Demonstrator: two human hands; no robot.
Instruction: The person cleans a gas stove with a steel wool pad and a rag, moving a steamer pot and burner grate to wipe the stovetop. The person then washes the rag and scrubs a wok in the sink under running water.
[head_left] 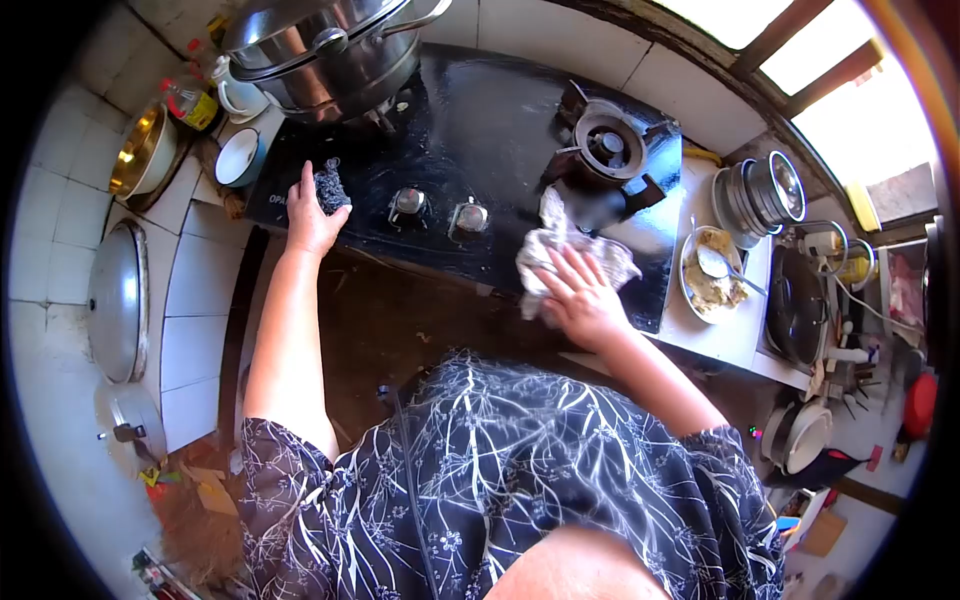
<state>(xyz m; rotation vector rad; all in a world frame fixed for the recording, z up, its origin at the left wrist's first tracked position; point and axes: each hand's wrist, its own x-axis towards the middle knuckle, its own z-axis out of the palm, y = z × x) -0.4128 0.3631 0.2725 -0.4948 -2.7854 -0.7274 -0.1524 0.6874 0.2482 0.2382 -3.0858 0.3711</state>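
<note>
My left hand [318, 222] is at the front left of a black gas stove [480, 110]. Its thumb and fingers are closed around a dark steel wool scourer [331, 188] resting on the stove top. Near the front right, my right hand [582, 300] holds a crumpled, pale patterned cloth [545, 243] down against the surface, its fingers laid over the fabric. Just behind the cloth is a bare burner [608, 145]. Two control knobs, a left knob [408, 202] and a right knob [470, 217], sit between my hands.
A large steel steamer pot [340, 75] covers the stove's back left. Right of the stove stand a bowl of food [698, 295] with a spoon and stacked metal pots [740, 200]. A white-lined cup [238, 157] and a basin [150, 165] stand at left.
</note>
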